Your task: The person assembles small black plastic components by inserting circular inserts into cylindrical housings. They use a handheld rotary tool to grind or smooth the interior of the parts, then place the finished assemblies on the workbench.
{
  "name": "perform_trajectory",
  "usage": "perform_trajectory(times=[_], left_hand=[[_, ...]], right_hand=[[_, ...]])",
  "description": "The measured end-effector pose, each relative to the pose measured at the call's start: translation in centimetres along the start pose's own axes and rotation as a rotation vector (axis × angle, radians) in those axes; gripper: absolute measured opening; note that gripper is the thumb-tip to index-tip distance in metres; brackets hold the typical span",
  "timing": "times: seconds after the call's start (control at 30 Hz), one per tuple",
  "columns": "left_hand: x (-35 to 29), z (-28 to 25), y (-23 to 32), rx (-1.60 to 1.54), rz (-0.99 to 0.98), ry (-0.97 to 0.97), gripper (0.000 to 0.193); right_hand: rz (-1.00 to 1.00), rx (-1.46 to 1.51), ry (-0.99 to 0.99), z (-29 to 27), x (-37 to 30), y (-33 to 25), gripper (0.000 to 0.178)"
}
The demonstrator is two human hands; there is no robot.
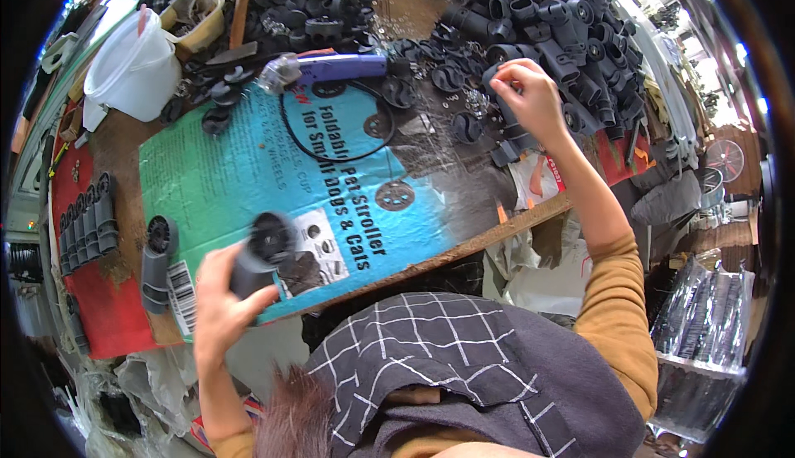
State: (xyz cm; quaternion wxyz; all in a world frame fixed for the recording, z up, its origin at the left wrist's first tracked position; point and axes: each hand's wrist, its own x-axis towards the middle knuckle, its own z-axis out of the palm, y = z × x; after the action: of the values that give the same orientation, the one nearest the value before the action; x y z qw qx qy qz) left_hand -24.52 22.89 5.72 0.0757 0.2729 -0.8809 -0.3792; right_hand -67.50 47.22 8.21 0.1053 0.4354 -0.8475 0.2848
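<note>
My left hand [224, 302] is closed around a dark grey plastic tube fitting [263, 253] with a round, ribbed end. The fitting is held above the near edge of a printed green and blue cardboard sheet [224, 160] and is slightly blurred. At the right, my right hand [530, 98] is raised over loose black parts, its thumb and fingers pinched together. Whatever sits between those fingertips is too hidden to make out. A purple power screwdriver [344, 67] with a black cord lies across the sheet's far side. Another grey fitting [157, 266] stands left of my left hand.
Dark plastic fittings [571, 44] are heaped at the far right. Several finished-looking fittings [89, 219] line up at the left on red covering. A white bucket [132, 69], yellow tub [192, 17] and wooden-handled hammer [242, 11] occupy the far left. The wooden table edge [522, 226] runs before me.
</note>
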Motion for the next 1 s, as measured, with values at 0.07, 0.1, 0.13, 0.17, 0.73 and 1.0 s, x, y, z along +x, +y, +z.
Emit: perform_trajectory(times=[0.07,0.1,0.13,0.17,0.73,1.0], left_hand=[[2.3,4.4,2.9,-0.088,0.015,-0.223,0.067],[3.4,6.9,4.5,-0.162,0.107,-0.176,0.072],[4.2,8.7,5.8,-0.092,0.01,-0.194,0.078],[5.2,10.5,7.1,-0.003,0.038,-0.124,0.085],[11.3,14.6,11.8,-0.174,0.338,0.177,0.039],[13.1,15.8,12.3,-0.253,0.325,0.159,0.046]], right_hand=[[0.022,-0.125,-0.087,1.7,0.3,2.3,0.015],[0.007,-0.232,-0.126,2.5,0.4,3.2,0.016],[-0.005,-0.285,-0.201,3.1,0.5,4.0,0.019],[-0.046,-0.297,-0.213,3.6,0.4,4.6,0.019],[-0.297,-0.455,-0.558,3.1,0.0,4.4,0.017],[0.015,0.146,-0.135,2.9,0.2,2.8,0.01]])
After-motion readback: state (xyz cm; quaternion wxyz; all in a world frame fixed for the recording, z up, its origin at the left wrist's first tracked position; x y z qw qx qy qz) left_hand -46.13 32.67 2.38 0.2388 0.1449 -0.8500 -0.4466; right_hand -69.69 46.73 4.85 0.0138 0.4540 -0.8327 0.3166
